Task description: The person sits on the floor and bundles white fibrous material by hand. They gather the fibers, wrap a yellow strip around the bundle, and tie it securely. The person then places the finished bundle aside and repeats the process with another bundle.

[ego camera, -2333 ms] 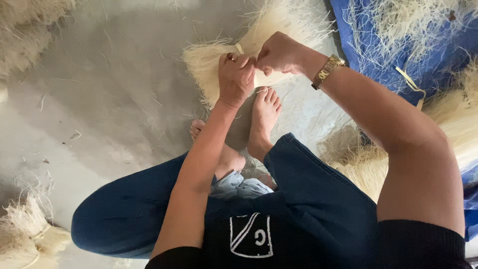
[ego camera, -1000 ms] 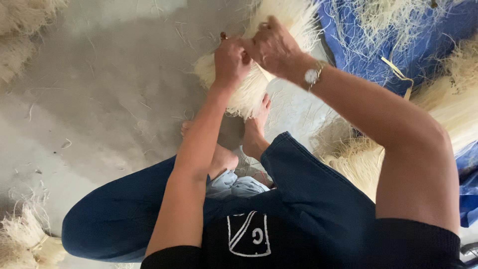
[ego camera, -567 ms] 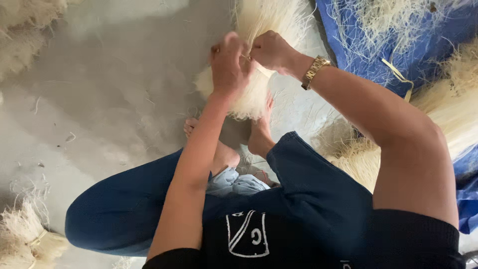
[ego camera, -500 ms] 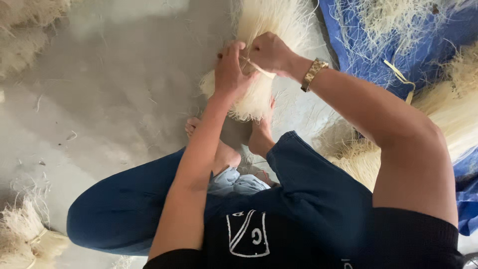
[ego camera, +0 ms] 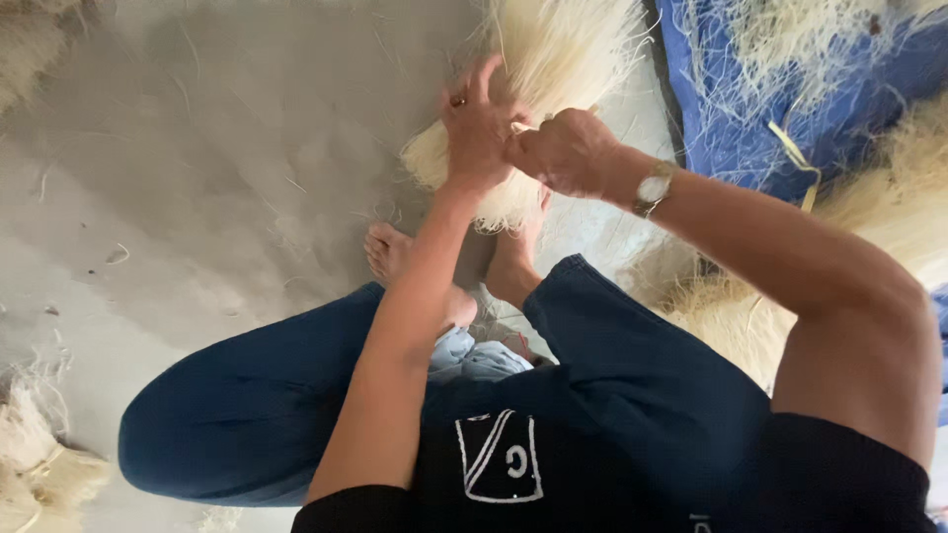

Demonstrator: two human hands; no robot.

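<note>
A thick bundle of pale straw-like fibre [ego camera: 553, 69] lies on the grey concrete floor [ego camera: 217, 178] in front of my bare feet. My left hand [ego camera: 479, 128], with a ring on one finger, presses down on the bundle with its fingers spread. My right hand [ego camera: 563, 150], a watch on its wrist, is closed around the bundle's near part, right beside the left hand. I sit with my knees bent, in dark blue trousers.
A blue tarp [ego camera: 790, 89] strewn with loose fibre lies at the upper right. More pale fibre is heaped at the right [ego camera: 889, 207], the top left and the bottom left [ego camera: 39, 464]. A light blue cloth [ego camera: 474, 355] lies between my legs.
Both hands have stayed on the bundle and shifted along it. The left hand has gone from a closed grip to spread fingers pressing down.
</note>
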